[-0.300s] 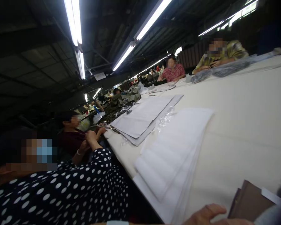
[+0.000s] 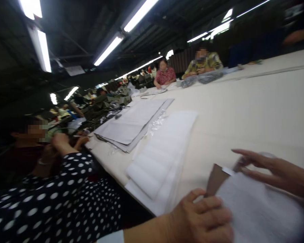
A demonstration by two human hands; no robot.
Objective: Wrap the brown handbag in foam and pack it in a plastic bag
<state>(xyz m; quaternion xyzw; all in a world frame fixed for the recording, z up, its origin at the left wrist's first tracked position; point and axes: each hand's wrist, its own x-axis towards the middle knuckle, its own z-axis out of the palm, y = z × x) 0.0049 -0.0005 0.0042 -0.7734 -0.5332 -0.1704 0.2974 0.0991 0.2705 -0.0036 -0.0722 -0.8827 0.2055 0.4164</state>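
White sheet (image 2: 258,209): pale, thin, faintly textured, blurred by motion. It lies flat at the near-right corner of the table (image 2: 255,101), w/ a brown card (image 2: 216,179) poking out from under its far-left corner.

Left hand (image 2: 202,219) sits on the sheet's near-left edge, fingers pressed together and curled over it. Prob. gripping the edge, but can't tell for sure as the palm side is hidden. Right hand (image 2: 276,172) is at the sheet's far edge, fingers long and slightly spread, tips just beside the card's top corner and pinching nothing visible.

Count: 1 white sheet, 1 brown card, 2 hands on them. Further up the table are 2 stacks, white padded strips (image 2: 164,152) and grey paper (image 2: 131,123), side by side. A polka-dot sleeve (image 2: 53,202) belongs to a co-worker at left.
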